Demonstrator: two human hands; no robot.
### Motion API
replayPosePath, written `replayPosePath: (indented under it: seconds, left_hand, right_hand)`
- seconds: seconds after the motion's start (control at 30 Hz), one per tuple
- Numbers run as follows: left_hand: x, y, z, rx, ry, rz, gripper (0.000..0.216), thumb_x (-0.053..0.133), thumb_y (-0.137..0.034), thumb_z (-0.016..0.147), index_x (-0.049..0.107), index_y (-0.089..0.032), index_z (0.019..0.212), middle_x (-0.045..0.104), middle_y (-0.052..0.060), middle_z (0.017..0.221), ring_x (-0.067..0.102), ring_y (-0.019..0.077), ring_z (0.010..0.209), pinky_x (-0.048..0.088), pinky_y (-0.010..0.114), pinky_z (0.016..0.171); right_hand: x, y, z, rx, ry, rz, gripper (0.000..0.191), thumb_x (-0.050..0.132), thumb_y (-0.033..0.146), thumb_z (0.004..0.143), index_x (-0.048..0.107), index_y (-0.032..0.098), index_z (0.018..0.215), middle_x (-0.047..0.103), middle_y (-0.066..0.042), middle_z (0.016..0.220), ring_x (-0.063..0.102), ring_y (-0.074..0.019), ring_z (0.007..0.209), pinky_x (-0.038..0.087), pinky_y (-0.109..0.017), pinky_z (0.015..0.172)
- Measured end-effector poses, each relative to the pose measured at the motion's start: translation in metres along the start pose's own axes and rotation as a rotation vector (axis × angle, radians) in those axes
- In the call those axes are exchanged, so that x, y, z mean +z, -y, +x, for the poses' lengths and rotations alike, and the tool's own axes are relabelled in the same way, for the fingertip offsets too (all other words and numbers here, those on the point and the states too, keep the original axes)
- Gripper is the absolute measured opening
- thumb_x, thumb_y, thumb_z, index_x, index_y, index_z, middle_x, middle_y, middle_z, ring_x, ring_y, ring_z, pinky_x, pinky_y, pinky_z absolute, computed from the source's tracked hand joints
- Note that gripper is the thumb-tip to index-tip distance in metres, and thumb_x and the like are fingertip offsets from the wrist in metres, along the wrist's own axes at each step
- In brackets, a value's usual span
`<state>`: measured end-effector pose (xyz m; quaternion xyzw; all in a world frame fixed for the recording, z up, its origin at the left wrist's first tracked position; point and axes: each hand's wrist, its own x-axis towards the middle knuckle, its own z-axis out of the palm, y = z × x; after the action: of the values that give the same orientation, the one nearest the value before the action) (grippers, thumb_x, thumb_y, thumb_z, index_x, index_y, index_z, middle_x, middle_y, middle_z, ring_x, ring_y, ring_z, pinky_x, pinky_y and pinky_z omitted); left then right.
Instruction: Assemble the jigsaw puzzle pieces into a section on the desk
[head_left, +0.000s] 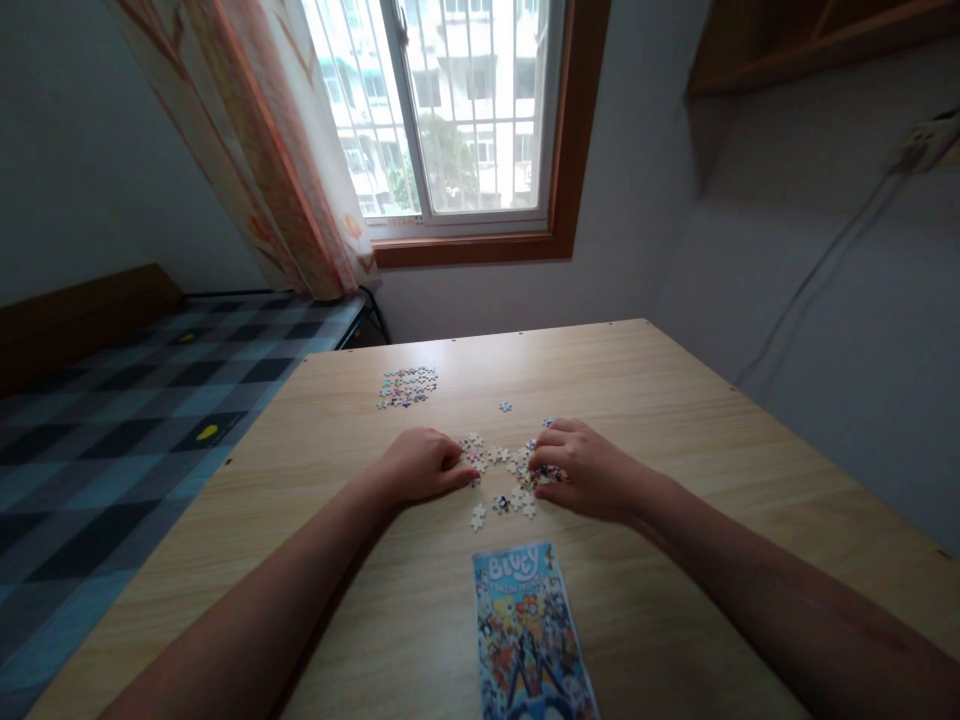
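Both my hands rest on a light wooden table, on either side of a scatter of small jigsaw pieces. My left hand has its fingers curled, fingertips touching pieces at the scatter's left edge. Curled over pieces at the right edge, my right hand pinches at them; what is inside the fingers is hidden. A blue printed picture sheet lies flat on the table nearer to me. A second small heap of pieces sits further back on the left. One lone piece lies behind the scatter.
A bed with a dark and blue chequered cover stands to the left of the table. Behind are a window with a patterned curtain, and grey walls close on the right with a cable running down.
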<state>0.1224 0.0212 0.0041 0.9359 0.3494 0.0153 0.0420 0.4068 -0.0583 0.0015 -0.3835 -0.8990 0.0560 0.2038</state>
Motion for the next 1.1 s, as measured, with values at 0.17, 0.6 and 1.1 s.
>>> replayPosePath:
  seconds: [0.17,0.6,1.1]
  left_hand:
    - [0.000,0.000,0.000,-0.009,0.003,0.006,0.052,0.049,-0.062,0.088,0.057,-0.020,0.059,0.059,0.003,0.058,0.046,0.0151,0.055,0.021,0.028,0.056]
    - [-0.002,-0.002,-0.001,-0.024,0.024,0.015,0.052,0.049,-0.062,0.088,0.058,-0.020,0.059,0.060,0.003,0.059,0.047,0.0152,0.055,0.020,0.028,0.056]
    - [0.000,0.000,-0.002,-0.022,-0.006,0.005,0.052,0.050,-0.062,0.087,0.057,-0.020,0.058,0.058,0.003,0.058,0.047,0.0147,0.055,0.021,0.028,0.055]
  right_hand:
    - [0.000,-0.002,-0.001,0.002,-0.014,0.079,0.010,0.074,0.026,0.082,0.072,0.022,0.091,0.069,-0.002,0.090,0.058,-0.0168,0.088,0.042,-0.034,0.091]
    - [-0.021,-0.018,-0.007,-0.043,0.055,0.031,0.014,0.076,0.028,0.079,0.075,0.024,0.093,0.071,-0.002,0.091,0.061,-0.0174,0.090,0.045,-0.035,0.089]
    - [-0.012,-0.016,-0.007,-0.033,0.051,0.031,0.012,0.066,0.015,0.082,0.074,0.023,0.078,0.071,-0.001,0.081,0.060,-0.0155,0.081,0.046,-0.031,0.082]
